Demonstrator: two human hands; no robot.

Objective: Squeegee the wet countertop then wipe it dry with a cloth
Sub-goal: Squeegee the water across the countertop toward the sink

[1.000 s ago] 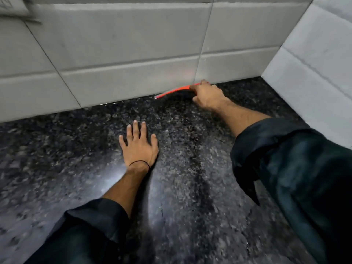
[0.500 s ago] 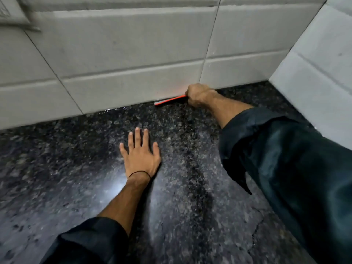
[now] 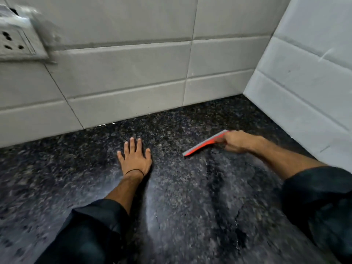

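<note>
Head camera, looking down: a person's right hand (image 3: 237, 141) is closed around the handle of an orange squeegee (image 3: 204, 143), whose grey-edged blade slants down to the left and appears to rest on the black speckled granite countertop (image 3: 190, 206), though motion blur makes the contact hard to confirm. The squeegee sits out from the back wall, right of centre. The left hand (image 3: 135, 158) lies flat and open on the stone, fingers spread, gripping nothing, a thin black band (image 3: 134, 170) around its wrist. Dark wet streaks run along the counter below the blade. Pale wall tiles (image 3: 129, 73) meet the countertop behind, and a white socket plate (image 3: 17, 43) is at upper left.
</note>
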